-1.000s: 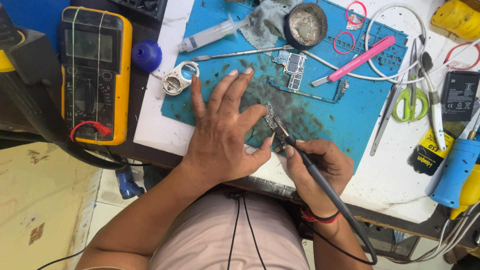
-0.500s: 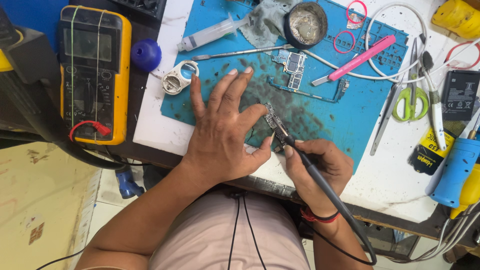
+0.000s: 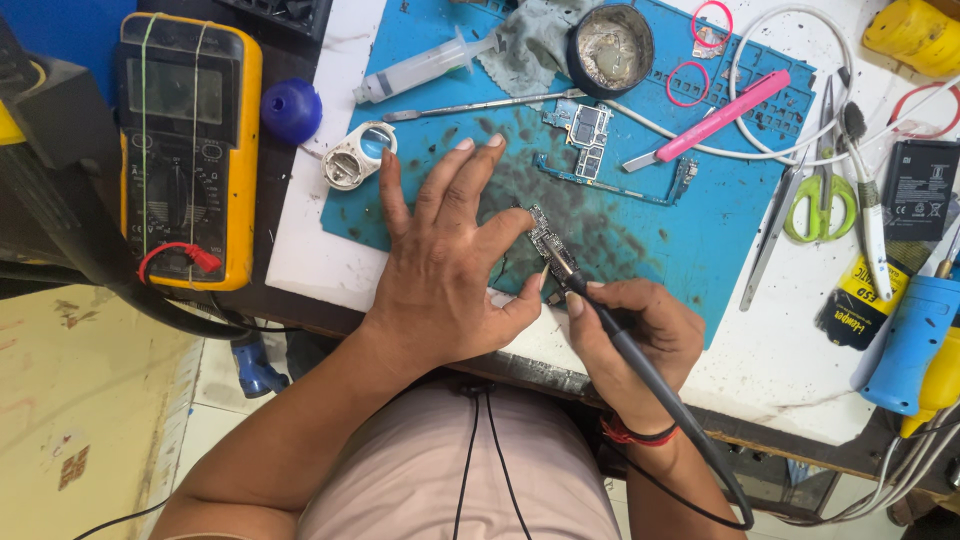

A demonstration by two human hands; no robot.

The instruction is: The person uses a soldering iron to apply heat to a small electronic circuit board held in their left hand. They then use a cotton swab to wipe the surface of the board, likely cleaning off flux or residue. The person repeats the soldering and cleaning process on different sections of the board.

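My left hand [image 3: 440, 260] lies flat on the blue work mat [image 3: 690, 230], its fingers spread and its thumb pressed against a small circuit board [image 3: 543, 233]. My right hand [image 3: 640, 335] grips a black soldering iron [image 3: 610, 330] like a pen. The iron's tip touches the near end of the small board. A black cord runs from the iron down past my wrist. A larger phone board [image 3: 590, 128] lies on the mat further back.
A yellow multimeter [image 3: 190, 150] sits at the left beside a blue cap [image 3: 291, 110]. Behind are a syringe [image 3: 425, 68], a round tin [image 3: 610, 38], a pink tool [image 3: 720, 115], tweezers [image 3: 775, 235] and green-handled scissors [image 3: 822, 195]. A battery [image 3: 920, 190] and blue tool [image 3: 912, 340] lie right.
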